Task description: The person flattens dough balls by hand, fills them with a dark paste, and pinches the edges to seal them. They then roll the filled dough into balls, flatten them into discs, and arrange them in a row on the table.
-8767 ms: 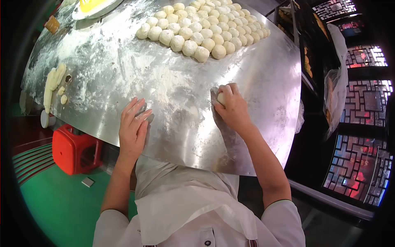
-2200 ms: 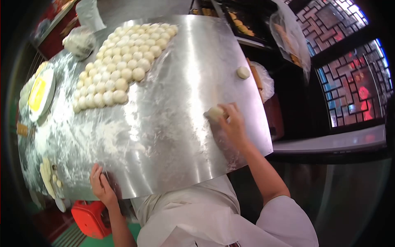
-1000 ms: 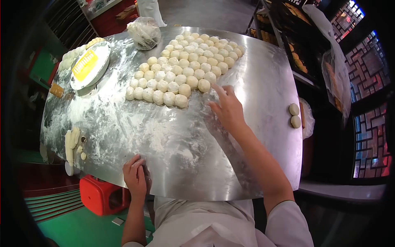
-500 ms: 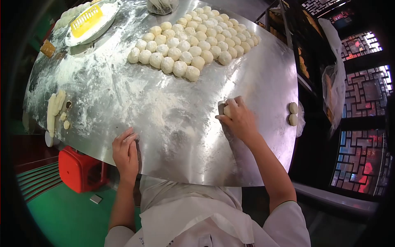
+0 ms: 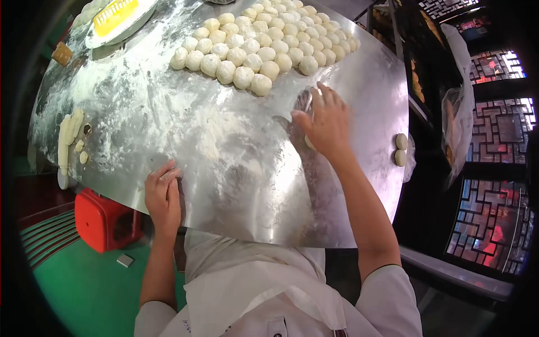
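Observation:
My right hand (image 5: 328,121) lies stretched out over the steel table, fingers extended and slightly blurred. Part of a pale dough ball (image 5: 309,141) shows at the table surface beside the heel of this palm; the hand hides the rest. My left hand (image 5: 163,194) rests near the table's front edge with loosely bent fingers, flour on the fingertips and no object visible in it. Beyond both hands, many floured dough balls (image 5: 243,77) sit packed in rows. Two more dough balls (image 5: 400,149) are at the right edge.
Loose flour (image 5: 129,95) coats the left of the steel table (image 5: 247,213). A dough strip (image 5: 66,140) and small dough pieces (image 5: 83,157) lie far left. A white bowl (image 5: 124,35) holds a yellow scraper (image 5: 115,17). Below is a red stool (image 5: 101,219); racks stand right.
My right hand has moved forward and its fingers have straightened from a curl round the dough ball, which now shows near the palm's heel. My left hand stays near the edge. The view has shifted slightly.

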A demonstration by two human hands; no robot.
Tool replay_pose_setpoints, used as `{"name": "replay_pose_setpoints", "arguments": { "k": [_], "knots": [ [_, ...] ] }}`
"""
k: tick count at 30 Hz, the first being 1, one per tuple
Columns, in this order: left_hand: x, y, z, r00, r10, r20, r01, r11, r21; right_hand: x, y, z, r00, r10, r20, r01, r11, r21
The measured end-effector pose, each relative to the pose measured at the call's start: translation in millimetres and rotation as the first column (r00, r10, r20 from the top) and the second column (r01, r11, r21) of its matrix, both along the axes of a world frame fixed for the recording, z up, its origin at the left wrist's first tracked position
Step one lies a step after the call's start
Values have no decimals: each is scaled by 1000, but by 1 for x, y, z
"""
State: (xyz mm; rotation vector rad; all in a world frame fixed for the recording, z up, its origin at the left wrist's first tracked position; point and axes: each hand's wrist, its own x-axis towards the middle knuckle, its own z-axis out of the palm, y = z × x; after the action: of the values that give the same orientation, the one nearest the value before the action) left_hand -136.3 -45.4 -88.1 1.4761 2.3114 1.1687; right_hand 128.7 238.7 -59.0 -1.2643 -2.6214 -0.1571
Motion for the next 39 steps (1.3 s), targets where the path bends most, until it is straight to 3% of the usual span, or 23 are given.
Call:
{"name": "replay_pose_setpoints", "arguments": {
  "k": [1,4,9,11,12,15,17,18,20,21,23,27,28,30,31,32,34,35,37,39],
  "knots": [
    [2,-1,1,1000,6,11,-6,1000,3,0,3,-33,996,-64,-59,58,994,-91],
    [0,-3,1,1000,4,-10,-4,1000,13,8,6,-31,998,-69,8,70,981,-182],
    [0,1,0,1000,2,21,-3,1000,28,50,-37,13,996,-84,-9,75,931,-356],
    [-1,0,-1,1000,-8,-28,10,999,51,57,-75,18,922,-61,-382,-177,810,-558],
    [-1,0,-1,1000,-12,-24,13,999,46,57,-90,18,883,88,-460,-323,826,-462],
    [-1,1,0,999,-29,-38,32,997,70,51,-109,34,900,109,-422,-335,793,-509],
    [0,1,2,999,-27,-26,29,997,76,47,-103,38,955,-22,-295,-169,778,-605],
    [0,1,1,999,-31,-30,34,997,75,42,-100,34,954,-26,-299,-168,778,-605],
    [-1,1,1,997,-46,-59,52,993,101,22,-94,23,941,95,-325,-190,942,-277],
    [-3,1,1,997,-50,-64,56,993,102,9,-91,8,940,92,-328,-188,943,-275],
    [-1,1,0,996,-61,-64,67,993,92,-2,-88,-30,983,62,-173,-67,997,-26],
    [-4,4,3,989,-94,-116,106,990,99,16,-82,-35,965,60,-256,-79,995,-66],
    [-3,3,5,991,-88,-98,97,991,89,32,-91,-14,972,51,-230,-85,986,-142],
    [-2,-2,3,991,-107,-80,115,989,91,56,-120,7,952,-124,-281,-37,862,-506],
    [-5,-5,-1,990,-93,-104,101,992,70,70,-135,13,898,-313,-310,-21,672,-740],
    [-7,-1,-7,988,-91,-122,99,993,61,84,-146,8,823,-426,-376,-62,590,-805],
    [-5,0,-5,987,-126,-100,134,988,73,113,-158,12,617,-527,-584,-88,691,-717],
    [-3,1,-2,984,-140,-107,148,986,73,136,-152,12,604,-538,-588,-53,709,-703],
    [-4,1,-5,978,-169,-124,181,979,90,191,-133,6,726,-427,-539,303,902,-307],
    [-8,0,-9,973,-153,-172,161,986,37,240,-118,3,640,-473,-606,487,859,-156]
  ]
}}
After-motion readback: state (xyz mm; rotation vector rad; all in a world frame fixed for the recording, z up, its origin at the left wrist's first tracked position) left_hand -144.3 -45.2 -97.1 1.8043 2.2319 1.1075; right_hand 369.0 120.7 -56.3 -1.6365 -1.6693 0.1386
